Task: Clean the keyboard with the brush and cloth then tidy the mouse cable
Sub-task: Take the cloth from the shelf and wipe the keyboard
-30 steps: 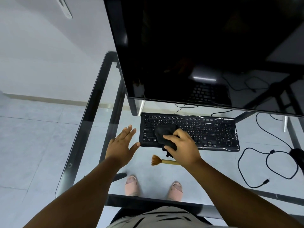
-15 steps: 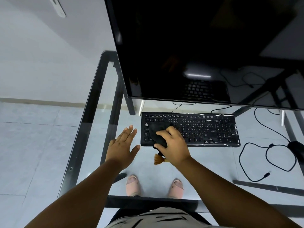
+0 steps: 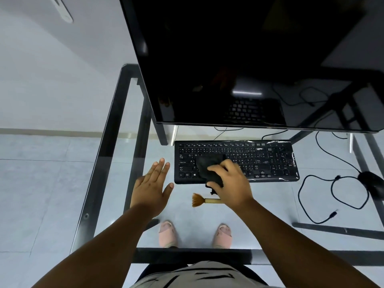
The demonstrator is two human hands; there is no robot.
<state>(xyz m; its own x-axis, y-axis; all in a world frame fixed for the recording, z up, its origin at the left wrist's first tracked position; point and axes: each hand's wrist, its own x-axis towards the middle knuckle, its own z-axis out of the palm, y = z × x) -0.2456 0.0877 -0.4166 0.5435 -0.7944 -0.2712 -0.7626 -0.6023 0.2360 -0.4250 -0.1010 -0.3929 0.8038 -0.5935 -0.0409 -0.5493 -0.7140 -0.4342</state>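
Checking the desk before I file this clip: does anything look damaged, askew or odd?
Yes. The mouse cable sprawls in loose loops over the glass desk, its plug lying free. A clear film on the keyboard looks wrinkled and peeling along its right edge.

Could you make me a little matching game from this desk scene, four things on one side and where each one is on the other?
Things:
1. cloth
2. brush
3. mouse
4. left hand

Places:
A. at the desk's far right edge
B. flat on the glass, left of the keyboard
C. on the keys, under the right hand
D. on the glass in front of the keyboard, partly hidden by the right wrist

Pairs: 1-C, 2-D, 3-A, 4-B
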